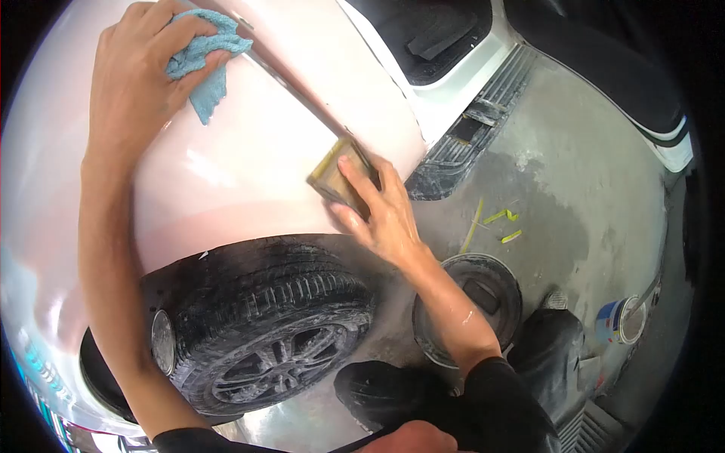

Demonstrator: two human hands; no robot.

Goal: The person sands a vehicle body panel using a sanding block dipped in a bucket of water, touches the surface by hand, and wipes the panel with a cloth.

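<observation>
My left hand (pixel 134 72) is closed around a crumpled light-blue cloth (pixel 205 54), part of which hangs below the fingers. It is over the upper part of a pale pinkish-white car fender (pixel 242 143). Lower down, my right hand (pixel 384 215) grips a yellowish-brown sanding block (pixel 326 175), thumb and fingers around its sides. The block lies against the fender near its rear edge, above the wheel arch. Its underside is hidden. Water drops glisten on my right forearm.
Below the fender is a dusty black tire with a grey rim (pixel 283 370). A round dark bucket (pixel 515 298) stands beside my legs. Yellow-green tape scraps (pixel 495 217) lie on the wet concrete floor. A labelled can (pixel 628 321) stands right, below an open car door (pixel 604 68).
</observation>
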